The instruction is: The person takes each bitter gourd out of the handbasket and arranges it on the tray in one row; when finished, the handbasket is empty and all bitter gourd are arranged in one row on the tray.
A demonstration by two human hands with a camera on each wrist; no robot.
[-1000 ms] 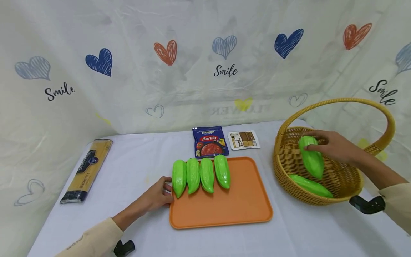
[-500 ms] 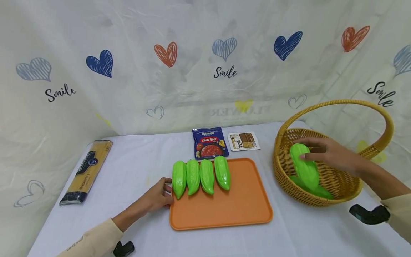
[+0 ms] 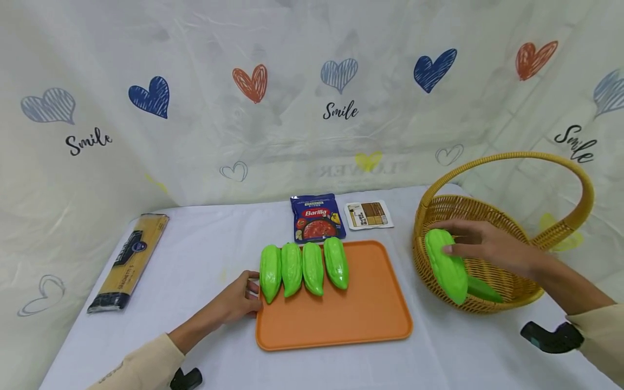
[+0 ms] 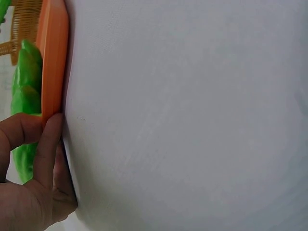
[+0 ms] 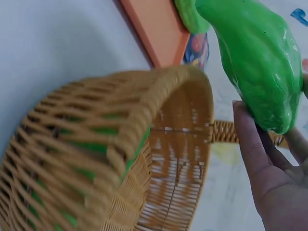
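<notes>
My right hand (image 3: 480, 246) grips a glossy green bitter melon (image 3: 445, 265) by its upper end, above the left rim of the wicker basket (image 3: 421, 271). In the right wrist view the held bitter melon (image 5: 262, 57) is outside the basket's opening. Another bitter melon (image 3: 485, 290) lies in the basket, partly hidden behind the held one. At the left edge of the orange tray (image 3: 336, 325), my left hand (image 3: 239, 298) pinches the rim, as the left wrist view shows. Several bitter melons (image 3: 312, 268) lie side by side along the tray's left and back part.
Behind the tray lie a blue Barilla pouch (image 3: 318, 218) and a small white-and-brown packet (image 3: 369, 215). A spaghetti pack (image 3: 129, 262) lies far left on the white tablecloth (image 3: 205, 244). The basket's tall handle (image 3: 517, 156) arches over behind my right hand.
My right hand has carried the bitter melon leftward from inside the basket to its left rim. My left hand has stayed on the tray's edge.
</notes>
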